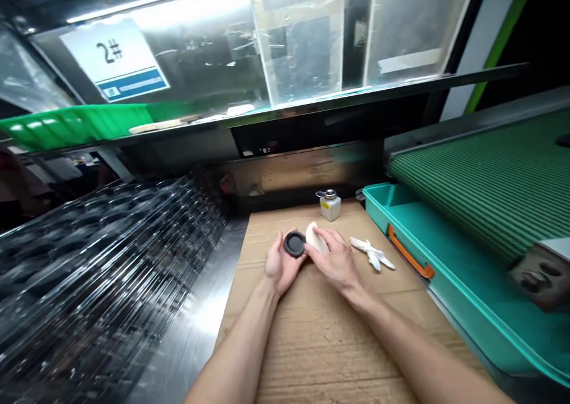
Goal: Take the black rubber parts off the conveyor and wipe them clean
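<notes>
Above a cardboard sheet [320, 338], the left hand [281, 267] cups a black round disc [294, 243] in curled fingers, the right hand [336, 261] closes narrowly around a white cloth [317, 239] touching its edge; crumpled white fabric [371, 253], a metal-topped dispenser bottle [330, 207] and a teal tray [401, 226] lie nearby.

A cardboard sheet [329, 338] lies on the steel bench [196, 327], with a small pump dispenser bottle [330, 207] at twelve o'clock and a crumpled white cloth [371, 253] at three. Further right sit a teal tray [458, 297] with an orange handle [409, 252] and a green ribbed conveyor belt [472, 184]. Stacked clear plastic trays [102, 261] fill nine o'clock.
</notes>
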Tool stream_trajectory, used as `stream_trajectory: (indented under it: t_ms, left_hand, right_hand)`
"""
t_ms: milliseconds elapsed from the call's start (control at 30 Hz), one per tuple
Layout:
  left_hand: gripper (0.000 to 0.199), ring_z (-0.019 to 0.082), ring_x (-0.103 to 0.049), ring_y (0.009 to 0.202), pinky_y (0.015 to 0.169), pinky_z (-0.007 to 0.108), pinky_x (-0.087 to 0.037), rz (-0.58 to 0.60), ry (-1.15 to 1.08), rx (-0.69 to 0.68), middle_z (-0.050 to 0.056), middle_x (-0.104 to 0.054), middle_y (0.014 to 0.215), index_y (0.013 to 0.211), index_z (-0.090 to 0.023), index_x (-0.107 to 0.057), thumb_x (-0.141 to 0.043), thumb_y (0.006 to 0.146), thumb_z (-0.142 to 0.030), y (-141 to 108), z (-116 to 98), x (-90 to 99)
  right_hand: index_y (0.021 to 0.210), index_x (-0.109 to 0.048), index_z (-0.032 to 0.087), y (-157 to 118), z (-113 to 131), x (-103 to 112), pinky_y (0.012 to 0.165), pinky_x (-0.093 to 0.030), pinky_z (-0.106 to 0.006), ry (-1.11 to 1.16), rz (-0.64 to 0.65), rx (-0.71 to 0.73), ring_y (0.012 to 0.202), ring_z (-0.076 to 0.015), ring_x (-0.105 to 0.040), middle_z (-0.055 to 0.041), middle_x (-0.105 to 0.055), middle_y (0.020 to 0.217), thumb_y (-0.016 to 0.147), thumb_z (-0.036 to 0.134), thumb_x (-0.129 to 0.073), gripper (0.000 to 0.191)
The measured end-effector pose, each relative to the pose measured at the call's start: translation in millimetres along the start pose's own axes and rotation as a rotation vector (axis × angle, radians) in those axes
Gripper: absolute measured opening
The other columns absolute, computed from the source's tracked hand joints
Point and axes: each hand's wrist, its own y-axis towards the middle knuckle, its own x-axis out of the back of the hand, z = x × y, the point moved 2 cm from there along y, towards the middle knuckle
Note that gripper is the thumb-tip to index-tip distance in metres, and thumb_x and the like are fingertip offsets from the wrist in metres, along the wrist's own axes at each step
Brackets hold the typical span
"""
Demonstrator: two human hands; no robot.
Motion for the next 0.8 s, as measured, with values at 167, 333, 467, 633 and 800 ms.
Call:
stream_trajectory:
  t_ms: [167, 333, 467, 633, 800]
  left_hand:
    - [0.027, 0.019, -0.066, 0.099, 0.095, 0.034, -0.051, -0.032, -0.154, 0.065, 0.009, -0.068, 0.11, 0.106, -0.018, -0.061, -0.041, 0.096, -0.034, -1, 7, 1.5]
    - [0.025, 0.018, -0.066, 0.102, 0.101, 0.034, -0.048, 0.029, -0.217, 0.065, 0.009, -0.068, 0.112, 0.108, -0.016, -0.062, -0.044, 0.094, -0.026, 2, 3, 10.8]
    - [0.028, 0.02, -0.063, 0.109, 0.105, 0.035, -0.045, 0.032, -0.214, 0.067, 0.011, -0.067, 0.116, 0.107, -0.013, -0.064, -0.043, 0.094, -0.027, 2, 3, 14.2]
    - [0.032, 0.023, -0.06, 0.115, 0.108, 0.036, -0.042, 0.063, -0.159, 0.081, 0.013, -0.067, 0.116, 0.109, -0.011, -0.065, -0.042, 0.094, -0.027, 3, 7, 12.3]
    - [0.032, 0.023, -0.061, 0.114, 0.107, 0.036, -0.044, 0.043, -0.157, 0.097, 0.014, -0.068, 0.115, 0.108, -0.01, -0.064, -0.04, 0.095, -0.027, 3, 6, 11.0]
  right_hand:
    - [0.127, -0.059, 0.02, -17, 29, -25, 0.09, -0.048, -0.04, -0.198, 0.104, 0.084, 0.104, -0.0257, -0.051, -0.0133, -0.056, 0.114, 0.094, 0.038, -0.049, 0.04]
    - [0.127, -0.059, 0.02, -11, 42, -34, 0.087, -0.047, -0.041, -0.311, 0.175, 0.132, 0.101, -0.027, -0.048, -0.0142, -0.055, 0.114, 0.096, 0.035, -0.041, 0.039]
    - [0.127, -0.06, 0.021, -7, 47, -37, 0.087, -0.046, -0.039, -0.27, 0.168, 0.171, 0.099, -0.0253, -0.048, -0.0134, -0.054, 0.118, 0.097, 0.034, -0.037, 0.039]
    - [0.124, -0.062, 0.02, -7, 42, -36, 0.089, -0.045, -0.04, -0.285, 0.128, 0.124, 0.1, -0.025, -0.047, -0.0134, -0.056, 0.115, 0.099, 0.033, -0.034, 0.039]
    - [0.125, -0.061, 0.018, -10, 38, -34, 0.093, -0.044, -0.041, -0.299, 0.16, 0.138, 0.104, -0.0255, -0.046, -0.0144, -0.054, 0.12, 0.098, 0.031, -0.036, 0.04]
